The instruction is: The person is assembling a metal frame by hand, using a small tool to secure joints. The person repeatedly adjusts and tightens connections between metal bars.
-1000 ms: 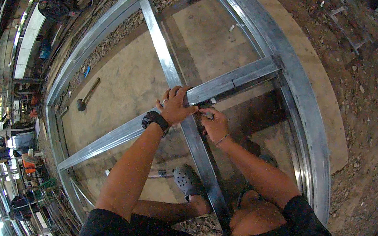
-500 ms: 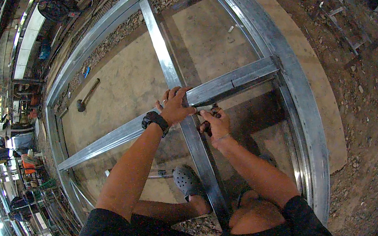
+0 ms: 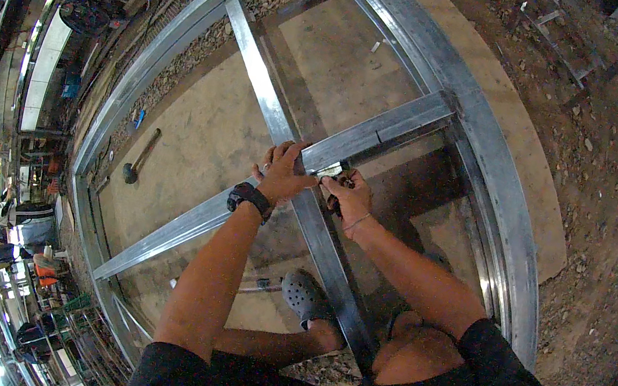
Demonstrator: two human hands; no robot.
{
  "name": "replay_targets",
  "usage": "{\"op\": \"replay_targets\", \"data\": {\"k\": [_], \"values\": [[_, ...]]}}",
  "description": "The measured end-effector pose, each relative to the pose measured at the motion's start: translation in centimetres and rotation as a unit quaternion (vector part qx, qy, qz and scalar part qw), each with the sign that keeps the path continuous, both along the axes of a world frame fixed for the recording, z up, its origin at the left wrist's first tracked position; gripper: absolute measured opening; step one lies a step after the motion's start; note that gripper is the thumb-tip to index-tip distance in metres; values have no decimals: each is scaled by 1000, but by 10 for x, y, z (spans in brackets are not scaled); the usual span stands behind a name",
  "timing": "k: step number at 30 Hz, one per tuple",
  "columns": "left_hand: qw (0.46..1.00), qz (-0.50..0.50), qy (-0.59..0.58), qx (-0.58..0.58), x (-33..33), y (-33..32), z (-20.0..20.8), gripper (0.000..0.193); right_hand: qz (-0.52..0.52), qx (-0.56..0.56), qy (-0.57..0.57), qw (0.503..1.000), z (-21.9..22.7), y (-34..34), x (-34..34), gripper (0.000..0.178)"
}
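My left hand point(image 3: 282, 177), a black watch on its wrist, rests on the crossing of the metal bars with fingers spread. Its thumb reaches toward my right hand point(image 3: 352, 199), which is closed round a small dark tool point(image 3: 337, 204). A pale, shiny piece point(image 3: 331, 170) shows at the tool's upper side, against the crossbar point(image 3: 382, 132); its exact kind is hard to make out. The long silvery bar point(image 3: 261, 82) runs under my left hand and on down toward my legs.
A large metal frame point(image 3: 488, 172) surrounds the bars over a concrete slab point(image 3: 201, 113). Inside it lie a mallet point(image 3: 142, 156) and another long-handled tool point(image 3: 263, 285) near my shoe point(image 3: 304, 296). Rubble covers the ground at right; cluttered racks point(image 3: 64, 332) stand at left.
My right hand has turned slightly and shifted a little to the left, and the pale shiny piece now shows by the crossbar. My left hand stays on the crossing.
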State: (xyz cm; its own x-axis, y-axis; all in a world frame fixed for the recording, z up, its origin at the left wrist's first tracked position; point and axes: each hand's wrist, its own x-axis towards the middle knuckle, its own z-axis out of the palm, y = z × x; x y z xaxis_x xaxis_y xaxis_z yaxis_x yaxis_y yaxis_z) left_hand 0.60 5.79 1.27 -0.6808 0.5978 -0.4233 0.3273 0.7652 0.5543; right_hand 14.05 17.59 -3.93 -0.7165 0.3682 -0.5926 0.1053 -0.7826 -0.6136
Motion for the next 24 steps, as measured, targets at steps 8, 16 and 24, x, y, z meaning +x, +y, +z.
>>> {"op": "replay_targets", "data": {"k": [8,16,24], "values": [[1000,-8,20,1,2,1,1,90,47,-112,31,992,-12,8,4,22],[999,11,50,16,8,1,1,86,62,-120,27,990,-5,10,7,22],[994,35,106,-19,12,5,-11,80,82,13,-33,996,-30,30,15,31]]}}
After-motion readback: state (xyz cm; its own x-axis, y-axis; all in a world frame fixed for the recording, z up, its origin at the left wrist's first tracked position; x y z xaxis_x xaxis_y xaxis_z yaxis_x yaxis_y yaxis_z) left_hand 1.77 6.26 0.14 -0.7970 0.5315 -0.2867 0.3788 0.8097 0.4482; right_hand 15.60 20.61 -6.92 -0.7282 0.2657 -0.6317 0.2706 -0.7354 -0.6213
